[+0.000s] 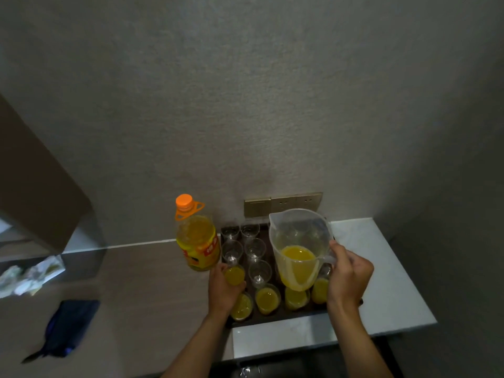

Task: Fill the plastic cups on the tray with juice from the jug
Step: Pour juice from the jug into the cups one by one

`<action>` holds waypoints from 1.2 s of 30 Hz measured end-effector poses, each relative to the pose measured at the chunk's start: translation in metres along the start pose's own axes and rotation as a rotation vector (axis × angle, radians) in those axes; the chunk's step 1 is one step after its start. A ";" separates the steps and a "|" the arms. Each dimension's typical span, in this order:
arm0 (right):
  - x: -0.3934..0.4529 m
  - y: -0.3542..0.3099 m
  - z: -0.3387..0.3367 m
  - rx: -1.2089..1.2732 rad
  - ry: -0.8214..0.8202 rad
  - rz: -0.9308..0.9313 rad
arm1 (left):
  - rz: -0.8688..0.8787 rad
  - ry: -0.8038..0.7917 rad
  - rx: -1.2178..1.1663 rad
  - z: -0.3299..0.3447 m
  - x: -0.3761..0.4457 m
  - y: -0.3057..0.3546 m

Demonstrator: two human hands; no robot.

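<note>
A person's right hand (347,279) grips the handle of a clear plastic jug (298,248), fingers curled round it, holding the jug above the right side of a dark tray (272,319) that rests on a pale surface (381,282) against a grey wall (245,91). The jug sits roughly upright and is about a third full of orange juice. The left hand (225,289) curls round a filled cup (234,275) at the tray's left edge, thumb and fingers wrapped about its side. On the tray, the row nearest the person holds filled cups (267,298), and another filled one shows just right of the jug's base. Toward the wall, the empty cups (255,249) stand upright in two columns left of the jug. A large juice bottle (197,238) with an orange cap stands just beside the tray's left edge, touching distance from the left hand. A brass-coloured socket plate (283,204) is fixed to the wall directly behind the tray. Well left of the tray lie a dark blue pouch (71,327) and some crumpled wrapping (30,274).
</note>
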State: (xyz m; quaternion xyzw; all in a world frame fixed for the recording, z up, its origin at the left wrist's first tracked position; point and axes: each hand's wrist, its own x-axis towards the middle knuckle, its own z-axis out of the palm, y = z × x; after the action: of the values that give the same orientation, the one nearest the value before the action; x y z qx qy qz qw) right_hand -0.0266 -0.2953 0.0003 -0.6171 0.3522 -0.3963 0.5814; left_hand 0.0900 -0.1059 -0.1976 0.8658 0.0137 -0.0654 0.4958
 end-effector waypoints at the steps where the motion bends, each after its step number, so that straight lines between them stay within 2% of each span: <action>1: 0.001 0.000 0.000 -0.005 0.001 0.000 | -0.005 0.003 0.002 0.002 0.001 0.000; 19: 0.012 -0.002 -0.007 0.000 -0.005 0.010 | 0.020 0.005 0.053 0.007 -0.005 0.022; 30: 0.014 -0.010 -0.022 0.017 -0.031 -0.004 | -0.039 -0.058 0.188 -0.003 -0.011 0.047; 36: 0.019 -0.013 -0.029 0.017 -0.056 -0.005 | 0.013 -0.054 0.235 0.004 -0.018 0.065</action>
State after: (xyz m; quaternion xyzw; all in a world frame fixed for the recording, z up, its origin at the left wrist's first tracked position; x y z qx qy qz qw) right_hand -0.0448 -0.3238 0.0147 -0.6239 0.3312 -0.3832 0.5952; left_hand 0.0780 -0.1417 -0.1423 0.9160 -0.0134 -0.0867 0.3914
